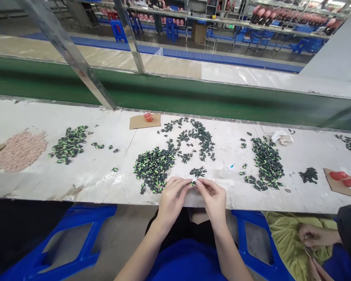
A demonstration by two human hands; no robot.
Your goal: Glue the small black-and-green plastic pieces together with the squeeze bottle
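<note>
My left hand and my right hand meet at the table's near edge, fingertips pinched together on one small dark-and-green part. A dense pile of the same parts lies just left of my left hand. A small cluster of parts sits just beyond my fingertips. Scattered parts spread farther back.
More part piles lie at left and right. A pinkish heap sits far left. Cardboard with a red cap lies at the back; red lids rest on cardboard at right. A small bottle stands nearby. Another person's hand is at lower right.
</note>
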